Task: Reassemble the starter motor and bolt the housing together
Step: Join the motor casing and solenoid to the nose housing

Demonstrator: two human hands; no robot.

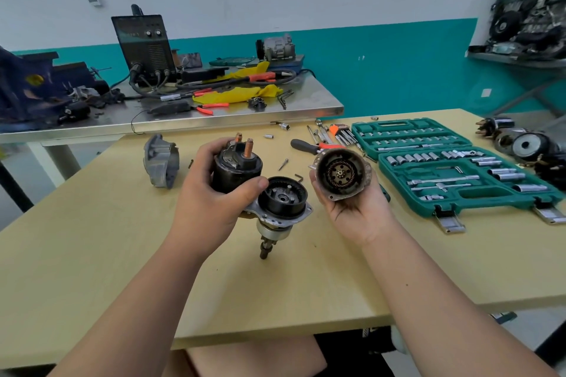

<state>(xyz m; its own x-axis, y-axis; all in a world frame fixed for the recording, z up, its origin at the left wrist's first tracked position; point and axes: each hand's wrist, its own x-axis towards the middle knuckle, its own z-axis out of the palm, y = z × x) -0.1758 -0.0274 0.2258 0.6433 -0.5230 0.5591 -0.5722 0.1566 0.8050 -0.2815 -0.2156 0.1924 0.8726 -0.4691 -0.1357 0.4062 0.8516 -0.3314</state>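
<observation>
Left grip [211, 193] wraps the black cylindrical solenoid [235, 168], threaded copper studs up; the attached toothed black gear cup [281, 196] and steel pinion shaft [266, 246] sit at that grip's 4 o'clock, above the pale wood counter [275, 285]. Right grip [352, 205] cups the rusty round motor housing [340, 174] from below, copper windings showing, at 3 o'clock of the cup, just apart. Cast grey nose housing [160, 161] lies on the counter at 9 o'clock.

Above the pale wooden worktop [92, 269], the left hand [211, 193] grips a black cylindrical solenoid-and-gear assembly [263, 190]; the right hand [352, 202] cradles a rusty round motor housing [341, 173], open end facing the camera.
</observation>
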